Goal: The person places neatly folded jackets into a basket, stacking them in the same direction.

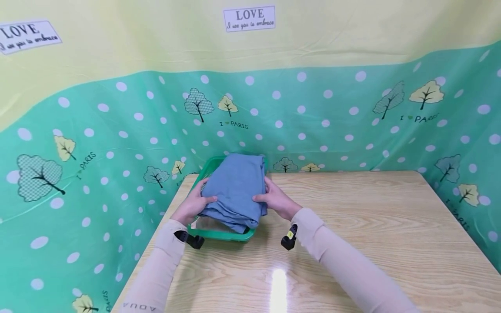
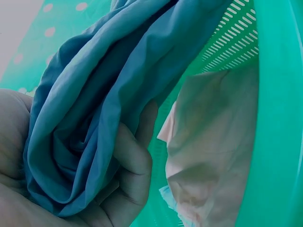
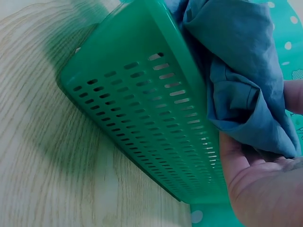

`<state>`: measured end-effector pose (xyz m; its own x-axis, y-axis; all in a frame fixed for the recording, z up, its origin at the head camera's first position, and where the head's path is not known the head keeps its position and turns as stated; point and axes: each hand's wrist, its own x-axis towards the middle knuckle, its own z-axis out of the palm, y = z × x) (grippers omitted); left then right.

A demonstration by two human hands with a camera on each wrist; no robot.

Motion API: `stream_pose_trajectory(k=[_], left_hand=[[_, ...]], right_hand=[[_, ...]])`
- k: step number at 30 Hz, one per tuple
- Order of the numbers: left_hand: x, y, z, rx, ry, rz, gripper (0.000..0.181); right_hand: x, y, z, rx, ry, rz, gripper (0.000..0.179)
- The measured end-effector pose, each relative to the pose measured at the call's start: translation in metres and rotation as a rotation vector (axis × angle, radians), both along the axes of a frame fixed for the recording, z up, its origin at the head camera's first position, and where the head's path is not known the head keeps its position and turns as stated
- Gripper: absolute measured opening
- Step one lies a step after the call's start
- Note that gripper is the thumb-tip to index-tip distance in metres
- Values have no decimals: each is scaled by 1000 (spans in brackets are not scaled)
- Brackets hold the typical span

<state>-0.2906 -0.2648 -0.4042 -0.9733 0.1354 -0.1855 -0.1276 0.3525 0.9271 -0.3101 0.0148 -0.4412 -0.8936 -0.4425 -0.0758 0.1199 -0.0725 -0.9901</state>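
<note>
A folded blue cloth (image 1: 235, 187), several layers thick, is held between both hands over a green basket (image 1: 228, 236). My left hand (image 1: 194, 201) grips its left edge, thumb on top; in the left wrist view the fingers (image 2: 130, 153) curl beneath the rolled layers. On the opposite edge my right hand (image 1: 277, 199) holds it, thumb above and fingers under the fold in the right wrist view. Below the blue cloth, a pale pinkish cloth (image 2: 208, 146) lies inside the basket, with a bit of light blue fabric (image 2: 169, 197) beside it. The blue cloth hides much of the basket's inside.
The basket stands at the far left of a wooden table (image 1: 352, 226), close to a green and yellow printed curtain (image 1: 313, 108) behind and at the sides. Its slotted wall (image 3: 142, 104) faces the right wrist camera. Small black cameras (image 1: 288, 238) are strapped at both wrists.
</note>
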Motion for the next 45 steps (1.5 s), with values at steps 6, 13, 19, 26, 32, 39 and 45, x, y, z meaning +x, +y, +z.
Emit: stream_pose_trajectory(k=[6, 13, 19, 26, 32, 39, 45], left_hand=[[-7, -7, -3, -44, -9, 13, 79], [-15, -15, -8, -59, -17, 15, 81], [-18, -20, -11, -88, -18, 38, 81], [-20, -21, -13, -143, -37, 20, 78], [-22, -24, -16, -182, -62, 9, 78], [-23, -23, -17, -235, -66, 6, 79], [-22, -19, -16, -382, -21, -12, 80]], right_hand=[[-5, 0, 1, 36, -30, -12, 95], [-6, -1, 5, 89, -48, 1, 93], [-6, -3, 1, 121, -17, 0, 86], [2, -9, 5, 303, 124, -19, 61], [14, -18, 10, 541, 362, -28, 50], [27, -28, 8, 746, 565, -9, 46], [34, -31, 4, 933, 732, 95, 42]])
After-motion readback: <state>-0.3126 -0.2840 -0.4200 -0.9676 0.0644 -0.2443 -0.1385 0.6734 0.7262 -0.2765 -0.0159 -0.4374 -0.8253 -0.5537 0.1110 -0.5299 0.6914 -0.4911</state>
